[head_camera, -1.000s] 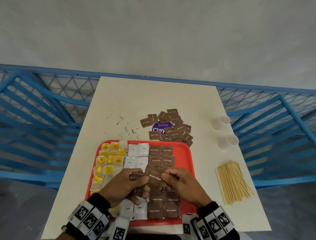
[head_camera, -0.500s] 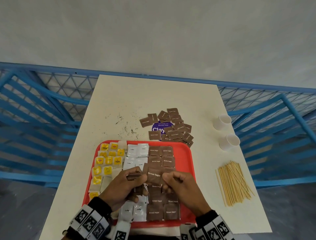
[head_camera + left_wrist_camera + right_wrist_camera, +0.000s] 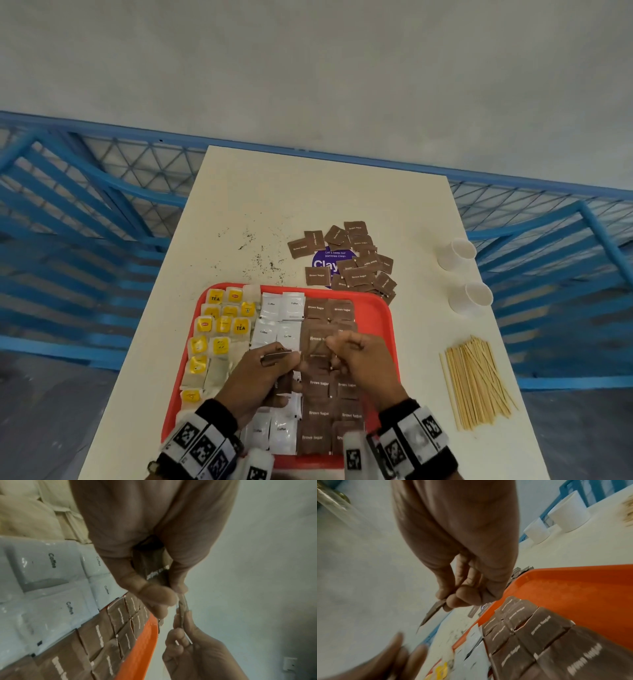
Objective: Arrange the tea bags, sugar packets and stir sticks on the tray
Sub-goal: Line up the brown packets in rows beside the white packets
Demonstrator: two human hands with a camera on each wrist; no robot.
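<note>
Tea bags point(image 3: 219, 329) fill the left edge of the red tray point(image 3: 385, 315), yellow tags up, in rough columns. White coffee sachets point(image 3: 281, 308) run down the strip beside them.

Left hand point(image 3: 255, 377) hovers over the tray's middle, fingers curled round a small stack of brown sugar packets point(image 3: 154, 561); thumb and forefinger pinch the stack's top edge. How many packets it holds is hard to tell, as the wrist view is blurred.

Right hand point(image 3: 363, 359), just beside the left, pinches a single brown packet point(image 3: 433, 609) by one edge between thumb and fingertips. The packet stands on edge above the tray, not yet laid down. Below both hands, sugar packets already placed point(image 3: 318, 411) form two columns toward the tray's right side, with a bare red strip left along the right edge.

Off the tray: a loose heap of brown packets point(image 3: 356, 263) on the table point(image 3: 308, 192) just past the tray's far edge, two white cups point(image 3: 462, 274) near the table's right edge, and stir sticks point(image 3: 476, 380) in a pile near the right front corner, untouched.

Risks, as judged:
- The pinch is thin and on one edge, so the packet may twist or drop crooked across the rows.
- Lowering the hands could brush the laid packets and skew their columns.
- The left hand's stack could fan out and spill.
- The sticks may roll if only the narrow strip remains for them.
</note>
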